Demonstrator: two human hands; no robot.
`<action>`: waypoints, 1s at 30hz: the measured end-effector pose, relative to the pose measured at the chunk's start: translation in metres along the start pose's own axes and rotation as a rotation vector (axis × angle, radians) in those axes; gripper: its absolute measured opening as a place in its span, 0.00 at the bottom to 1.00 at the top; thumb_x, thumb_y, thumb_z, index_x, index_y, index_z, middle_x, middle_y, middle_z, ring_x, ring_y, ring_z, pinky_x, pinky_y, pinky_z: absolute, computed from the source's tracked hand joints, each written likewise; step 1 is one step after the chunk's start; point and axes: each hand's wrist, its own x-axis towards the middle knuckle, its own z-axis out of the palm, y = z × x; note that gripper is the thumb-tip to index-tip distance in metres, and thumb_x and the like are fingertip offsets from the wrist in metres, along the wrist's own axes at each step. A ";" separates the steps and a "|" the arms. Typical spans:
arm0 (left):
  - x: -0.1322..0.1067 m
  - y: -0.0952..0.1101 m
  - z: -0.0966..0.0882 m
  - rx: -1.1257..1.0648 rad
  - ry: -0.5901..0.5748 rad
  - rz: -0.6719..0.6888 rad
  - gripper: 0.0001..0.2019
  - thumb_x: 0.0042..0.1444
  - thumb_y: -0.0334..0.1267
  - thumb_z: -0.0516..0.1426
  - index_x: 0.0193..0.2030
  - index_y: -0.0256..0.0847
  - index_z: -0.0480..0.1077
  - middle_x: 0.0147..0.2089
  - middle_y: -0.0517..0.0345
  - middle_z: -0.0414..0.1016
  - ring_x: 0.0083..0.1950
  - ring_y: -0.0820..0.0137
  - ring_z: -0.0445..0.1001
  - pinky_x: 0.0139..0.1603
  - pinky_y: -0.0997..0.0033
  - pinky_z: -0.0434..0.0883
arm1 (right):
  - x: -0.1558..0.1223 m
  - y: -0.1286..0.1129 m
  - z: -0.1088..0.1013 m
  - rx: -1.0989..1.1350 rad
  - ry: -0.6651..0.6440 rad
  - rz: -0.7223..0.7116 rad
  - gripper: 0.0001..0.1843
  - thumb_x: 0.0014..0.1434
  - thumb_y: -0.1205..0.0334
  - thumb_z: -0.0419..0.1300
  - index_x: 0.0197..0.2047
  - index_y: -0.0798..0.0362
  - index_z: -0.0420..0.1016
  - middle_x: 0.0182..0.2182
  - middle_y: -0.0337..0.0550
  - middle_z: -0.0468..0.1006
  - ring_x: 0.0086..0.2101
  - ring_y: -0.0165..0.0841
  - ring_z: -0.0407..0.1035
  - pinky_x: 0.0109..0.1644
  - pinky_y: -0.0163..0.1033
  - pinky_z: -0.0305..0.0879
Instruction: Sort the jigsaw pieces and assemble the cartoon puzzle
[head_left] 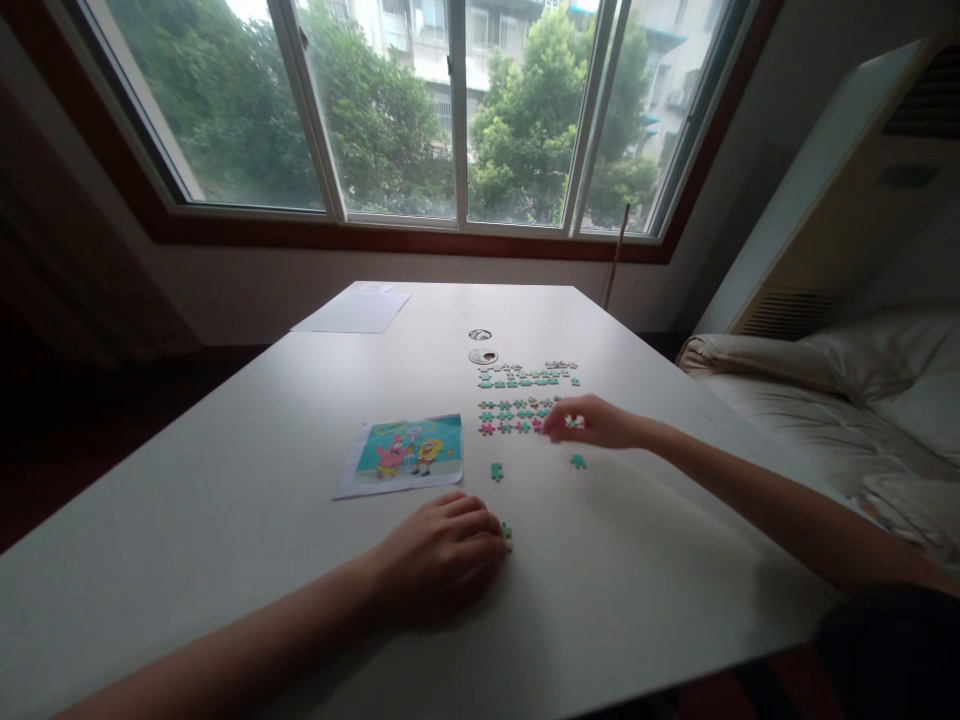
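My left hand (pixel 454 550) rests palm down on the white table (pixel 615 580), its fingers curled together against a green jigsaw piece (pixel 507 532) that peeks out at the fingertips. Farther off, my right hand (pixel 585 420) reaches into the right end of the laid-out rows, thumb and fingers pinched at a pink jigsaw piece (pixel 538 426); the fingers partly cover what lies there. Several rows of green and pink pieces (pixel 505 416) are spread beyond. Two green pieces lie apart on the near side: one loose piece (pixel 496 471) between my hands, another piece (pixel 577 461) below my right hand.
A cartoon picture sheet (pixel 411 455) lies left of the pieces. Two round, silvery discs (pixel 483 356) sit behind the rows. White paper (pixel 352 311) is at the far left corner. A padded sofa (pixel 840 390) stands right of the table, and a window (pixel 457 120) is beyond it.
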 end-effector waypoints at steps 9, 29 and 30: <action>0.001 0.005 -0.003 0.033 0.016 0.004 0.10 0.58 0.29 0.48 0.41 0.39 0.68 0.37 0.52 0.73 0.37 0.69 0.69 0.41 0.68 0.68 | -0.079 -0.040 0.026 0.104 -0.075 0.061 0.13 0.58 0.58 0.55 0.43 0.53 0.74 0.37 0.46 0.72 0.31 0.27 0.64 0.34 0.31 0.62; -0.004 0.011 -0.001 0.022 0.027 -0.033 0.12 0.58 0.28 0.50 0.46 0.41 0.68 0.43 0.52 0.74 0.42 0.68 0.70 0.44 0.65 0.69 | -0.098 -0.037 0.029 -0.012 -0.021 0.123 0.11 0.53 0.54 0.60 0.35 0.54 0.70 0.31 0.43 0.69 0.30 0.28 0.62 0.34 0.32 0.59; -0.004 0.011 -0.001 0.030 0.031 -0.030 0.12 0.58 0.28 0.49 0.46 0.41 0.69 0.43 0.52 0.74 0.43 0.68 0.70 0.44 0.65 0.69 | -0.098 -0.037 0.029 -0.007 -0.023 0.122 0.11 0.53 0.54 0.60 0.34 0.54 0.70 0.31 0.43 0.69 0.31 0.28 0.62 0.34 0.33 0.60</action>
